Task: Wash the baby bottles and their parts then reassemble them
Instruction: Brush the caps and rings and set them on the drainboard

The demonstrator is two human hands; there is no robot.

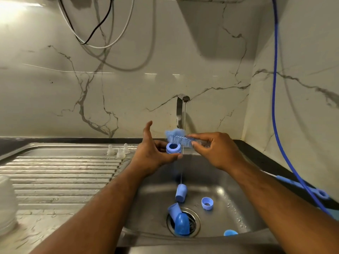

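Blue ring (172, 147) beside brush (177, 136)

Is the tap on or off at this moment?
On. A thin stream of water drops from the tap, past the blue ring held by the left hand, into the sink.

No writing, label, brand mark or number can be read anywhere. The blue collar ring (172, 147) and the brush (178, 137) show plain surfaces. Any moulded marks on the caps (181, 193) in the sink (229, 173) are too small to tell.
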